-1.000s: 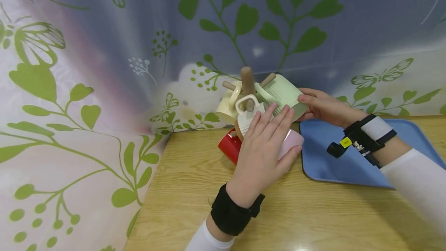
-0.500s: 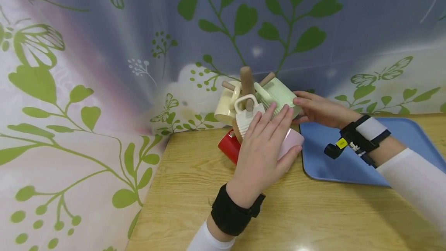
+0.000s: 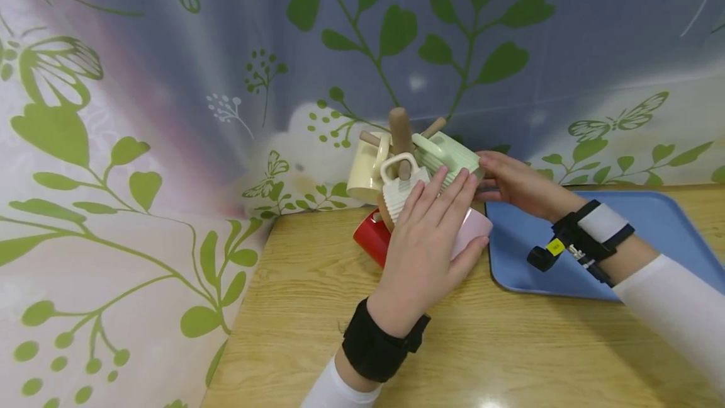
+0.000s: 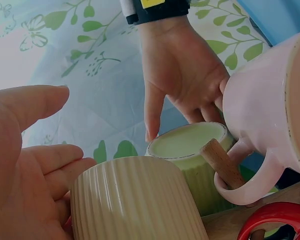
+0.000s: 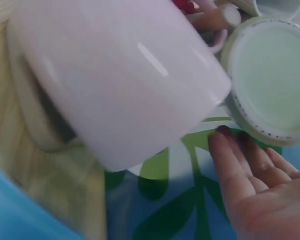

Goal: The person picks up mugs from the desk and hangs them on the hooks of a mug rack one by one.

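A wooden mug tree [image 3: 400, 131] carries several mugs. My left hand [image 3: 425, 250] lies with fairly straight fingers over the white ribbed mug [image 3: 404, 191], the thumb standing apart from it in the left wrist view. Whether the palm touches this mug is unclear. Just beyond, the pale green ribbed mug [image 3: 453, 150] hangs by its handle on a peg. My right hand [image 3: 523, 184] has its extended fingers at that mug's base [image 5: 272, 80]. A pink mug [image 5: 125, 80] is partly hidden under my left hand in the head view.
A cream mug [image 3: 365, 172] hangs at the tree's left, and a red mug [image 3: 374, 238] hangs low. To the right lies a blue tray [image 3: 566, 276] on the wooden table [image 3: 306, 307]. A leaf-patterned cloth [image 3: 317, 36] rises close behind the tree.
My right hand has moved slightly left, and the green mug has shifted left and farther onto its peg. My left hand has stayed in place over the white mug.
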